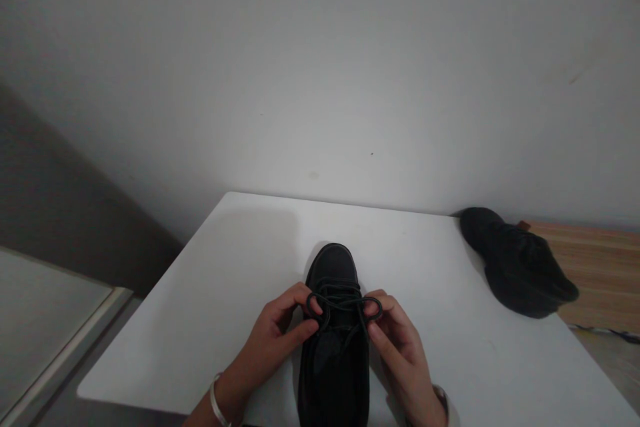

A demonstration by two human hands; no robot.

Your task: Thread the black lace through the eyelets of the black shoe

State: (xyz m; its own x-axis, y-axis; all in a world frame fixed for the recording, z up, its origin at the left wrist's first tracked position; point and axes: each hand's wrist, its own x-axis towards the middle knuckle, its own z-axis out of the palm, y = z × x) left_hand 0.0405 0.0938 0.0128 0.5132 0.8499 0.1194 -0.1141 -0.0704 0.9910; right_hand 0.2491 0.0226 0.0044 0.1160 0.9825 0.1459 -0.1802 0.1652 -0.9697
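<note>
Two loops of the thin black shoelace [344, 303] are already formed, one pinched in each of the hands: the left hand [273, 340] clamps the left loop, the right hand [400, 347] the right one. The bow looks not yet pulled tight, so cinching seems left. In the head view, the black suede lace-up shoe [334, 340] sits at lower centre on the white rectangular desk [210, 280], its long axis running bottom to top, toe toward the wall. A second dark shoe [517, 267] lies at right.
</note>
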